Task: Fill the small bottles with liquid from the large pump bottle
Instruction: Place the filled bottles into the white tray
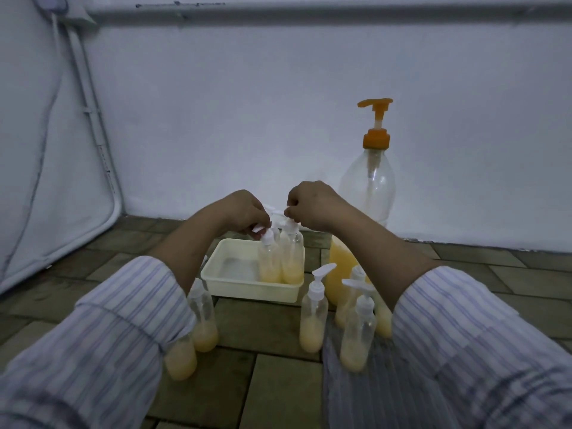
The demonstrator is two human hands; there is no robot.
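Note:
A white tray (235, 283) on the floor holds two small clear pump bottles, each with yellow liquid at the bottom. My left hand (246, 212) pinches the white pump head of the left one (268, 261). My right hand (312, 205) pinches the pump head of the right one (292, 258). The large clear bottle (368, 187) with an orange pump stands behind to the right, its yellow liquid low. Several more small pump bottles stand on the floor: two by my left sleeve (202, 317), others at right (313, 314).
A brown tiled floor (272, 329) runs up to a white wall (247, 119). A white folding frame (93, 119) with a pale panel leans at the left. My striped sleeves fill the lower corners.

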